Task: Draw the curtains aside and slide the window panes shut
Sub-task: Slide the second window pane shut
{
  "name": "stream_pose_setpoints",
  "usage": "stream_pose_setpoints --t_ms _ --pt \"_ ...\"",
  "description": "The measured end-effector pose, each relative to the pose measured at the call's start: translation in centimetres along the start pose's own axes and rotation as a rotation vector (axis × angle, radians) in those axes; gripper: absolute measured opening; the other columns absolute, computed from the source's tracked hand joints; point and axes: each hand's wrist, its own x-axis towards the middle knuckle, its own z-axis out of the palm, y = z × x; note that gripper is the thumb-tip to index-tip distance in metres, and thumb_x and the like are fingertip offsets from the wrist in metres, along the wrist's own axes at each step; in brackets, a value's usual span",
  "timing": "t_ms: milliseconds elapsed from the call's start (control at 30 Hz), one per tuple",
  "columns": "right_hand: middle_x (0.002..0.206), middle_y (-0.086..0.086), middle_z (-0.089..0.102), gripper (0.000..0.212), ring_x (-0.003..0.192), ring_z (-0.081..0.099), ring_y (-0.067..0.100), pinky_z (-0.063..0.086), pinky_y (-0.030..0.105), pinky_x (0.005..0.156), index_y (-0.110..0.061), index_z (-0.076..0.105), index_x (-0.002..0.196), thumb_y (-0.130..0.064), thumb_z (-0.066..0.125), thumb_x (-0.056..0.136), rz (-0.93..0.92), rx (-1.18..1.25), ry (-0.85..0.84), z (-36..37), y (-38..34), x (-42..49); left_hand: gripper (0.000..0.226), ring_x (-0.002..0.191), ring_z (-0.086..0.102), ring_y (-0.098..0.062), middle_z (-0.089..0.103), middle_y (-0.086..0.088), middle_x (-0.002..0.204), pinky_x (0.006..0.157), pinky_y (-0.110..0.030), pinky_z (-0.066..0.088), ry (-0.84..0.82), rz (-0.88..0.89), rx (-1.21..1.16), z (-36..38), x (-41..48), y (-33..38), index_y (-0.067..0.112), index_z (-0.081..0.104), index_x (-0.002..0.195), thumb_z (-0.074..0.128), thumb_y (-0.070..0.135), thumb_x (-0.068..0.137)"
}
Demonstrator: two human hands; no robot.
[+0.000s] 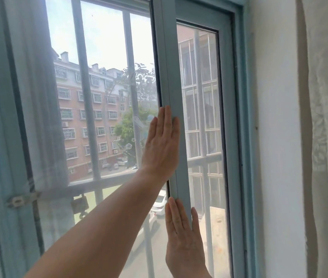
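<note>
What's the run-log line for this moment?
phase: sliding pane | left hand: flat on pane stile | right hand: flat on stile, lower | curtain: drawn aside right | grip: none

A red brick apartment building is standing outside behind grey metal bars; a white car is parking below; a green tree is growing nearby.

I am standing in a room of an upper-floor flat: a pale blue sliding aluminium window frame, a sheer white curtain against a plain white plastered wall, grey security bars outside, red-brick apartment blocks and parked cars below.
</note>
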Motion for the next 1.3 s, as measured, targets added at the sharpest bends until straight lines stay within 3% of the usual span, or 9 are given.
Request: stream_pose_setpoints --t_ms 200,467,800,1033,1300 --pt "0.151 0.006 0.03 0.076 0.141 0.014 0.023 0.017 0.049 0.107 -0.003 0.023 0.143 -0.002 0.025 0.067 0.018 -0.007 -0.024 0.2 1.6 -0.1 0.069 0.138 -0.023 -0.037 -0.022 -0.024 0.15 0.113 -0.042 -0.014 -0.038 0.002 -0.006 0.6 1.0 1.2 0.0 -0.006 0.146 0.01 -0.002 0.079" --pt "0.149 0.009 0.03 0.075 0.136 0.031 0.028 0.021 0.049 0.103 -0.002 0.032 0.14 -0.001 0.023 0.066 0.01 -0.085 -0.055 -0.5 4.4 0.2 0.069 0.138 -0.024 -0.035 -0.023 -0.024 0.15 0.114 -0.042 -0.013 -0.031 0.007 -0.056 2.1 1.9 3.5 0.001 -0.006 0.146 0.01 -0.003 0.079" --pt "0.154 0.01 0.018 0.077 0.141 0.018 0.027 0.014 0.049 0.109 -0.001 0.015 0.145 -0.002 0.025 0.068 0.015 -0.103 -0.073 0.9 7.2 0.4 0.069 0.134 -0.03 -0.034 -0.026 -0.023 0.149 0.113 -0.043 -0.016 -0.082 0.042 -0.032 4.5 1.2 5.7 0.0 -0.013 0.144 0.004 -0.002 0.077" --pt "0.152 0.009 0.025 0.075 0.138 0.025 0.029 0.016 0.049 0.108 -0.002 0.03 0.142 0.001 0.023 0.067 0.024 -0.119 -0.067 0.7 9.0 0.7 0.071 0.137 -0.026 -0.035 -0.026 -0.024 0.148 0.113 -0.042 -0.015 -0.116 0.039 -0.039 4.7 2.2 7.2 -0.001 -0.011 0.144 0.0 0.0 0.074" --pt "0.152 0.009 0.026 0.076 0.138 0.025 0.028 0.02 0.049 0.106 -0.001 0.033 0.141 0.002 0.024 0.065 0.028 -0.117 -0.063 0.9 10.9 1.0 0.081 0.136 -0.026 -0.035 -0.027 -0.024 0.148 0.113 -0.043 -0.014 -0.127 0.046 -0.051 5.5 3.2 8.8 -0.001 -0.012 0.144 -0.017 -0.003 0.063"
